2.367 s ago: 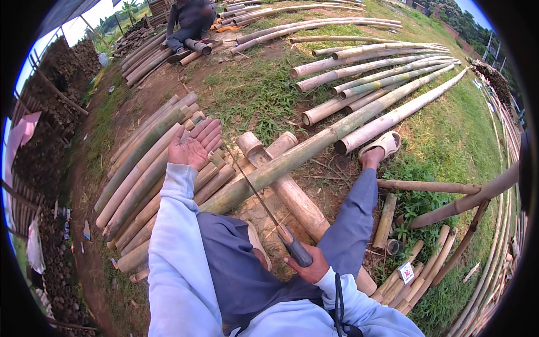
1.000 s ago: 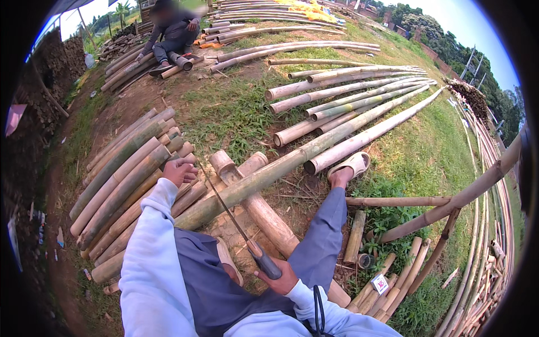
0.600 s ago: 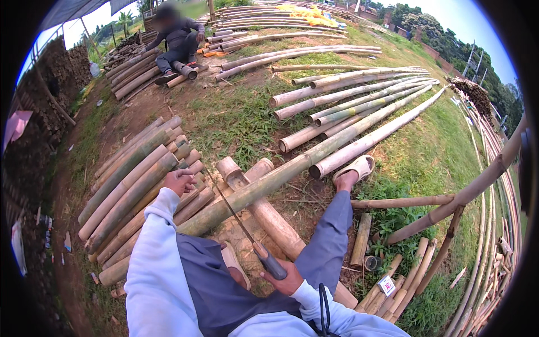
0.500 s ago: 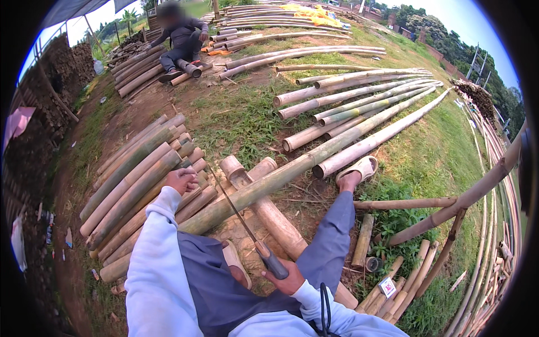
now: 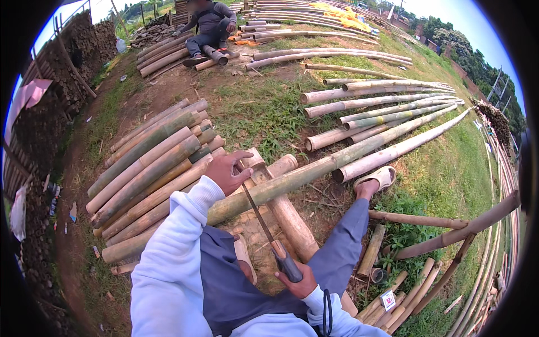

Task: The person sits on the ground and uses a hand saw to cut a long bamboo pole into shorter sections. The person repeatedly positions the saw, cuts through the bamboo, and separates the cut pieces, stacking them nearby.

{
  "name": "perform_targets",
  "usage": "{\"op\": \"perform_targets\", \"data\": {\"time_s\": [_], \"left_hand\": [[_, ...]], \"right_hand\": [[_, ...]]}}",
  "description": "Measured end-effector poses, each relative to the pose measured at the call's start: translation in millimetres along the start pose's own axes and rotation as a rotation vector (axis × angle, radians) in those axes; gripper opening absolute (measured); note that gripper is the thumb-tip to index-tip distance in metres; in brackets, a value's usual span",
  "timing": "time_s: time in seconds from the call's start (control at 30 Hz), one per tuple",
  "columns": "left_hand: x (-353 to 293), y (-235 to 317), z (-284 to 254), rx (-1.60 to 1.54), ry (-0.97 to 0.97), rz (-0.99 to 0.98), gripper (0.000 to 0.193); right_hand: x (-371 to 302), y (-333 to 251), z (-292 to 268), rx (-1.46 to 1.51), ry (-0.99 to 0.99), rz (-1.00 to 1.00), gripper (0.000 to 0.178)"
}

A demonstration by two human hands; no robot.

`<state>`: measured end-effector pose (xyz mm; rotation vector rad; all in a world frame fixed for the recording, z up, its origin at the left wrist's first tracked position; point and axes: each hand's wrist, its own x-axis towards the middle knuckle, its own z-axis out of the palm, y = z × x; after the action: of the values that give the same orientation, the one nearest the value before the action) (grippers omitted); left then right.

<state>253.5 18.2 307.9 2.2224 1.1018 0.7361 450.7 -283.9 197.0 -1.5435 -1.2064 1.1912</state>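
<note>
The person is sitting on the ground with a long green bamboo pole [image 5: 314, 171] lying across the lap area, its near end resting over a short, thick bamboo log [image 5: 289, 216] that is serving as a support. The pole is running up and to the right toward the grass, where its far end is lying among other long poles [image 5: 382, 112].

The right hand [image 5: 297, 278] is clamped around the dark handle of a long, narrow blade [image 5: 258, 210]. The blade is angling up and left, with its tip end meeting the pole just beside the left hand [image 5: 227, 171]. The left hand is pressing down on the pole near its cut end, fingers curled over the top; it is closed on the pole, bracing it. The right foot, in a pale sandal [image 5: 377, 178], is resting against the pole farther along.

Judged from this posture, the step in hand is working the blade against the pole surface near its near end, either trimming or starting a split; which one cannot be told. The next move is calling for a firm brace from the left hand, kept clear of the edge, and a controlled stroke along the pole.

A stack of cut bamboo lengths [image 5: 151, 174] is lying just left of the left hand. Another person [image 5: 210, 25] is crouching well apart at the top of the view.
</note>
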Motion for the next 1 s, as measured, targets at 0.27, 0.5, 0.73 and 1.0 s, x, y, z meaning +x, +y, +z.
{"op": "perform_targets", "data": {"time_s": [0.27,0.5,0.73,1.0], "left_hand": [[16.5,-40.2,-27.6,-0.409,0.255,-0.372,0.077],[-11.8,161.4,-84.2,-0.275,0.928,0.788,0.094],[74.5,84.3,-108.7,-0.374,0.808,0.175,0.098],[13.0,-62.3,-24.5,-0.263,0.048,-0.289,0.056]], "right_hand": [[6.9,7.4,10.9,0.024,-0.009,-0.069,0.041],[14.3,30.8,-3.1,-0.023,0.071,-0.102,0.043],[9.4,18.8,1.4,-0.005,-0.009,-0.066,0.041],[6.2,2.8,-2.9,0.021,-0.040,0.021,0.034]]}}
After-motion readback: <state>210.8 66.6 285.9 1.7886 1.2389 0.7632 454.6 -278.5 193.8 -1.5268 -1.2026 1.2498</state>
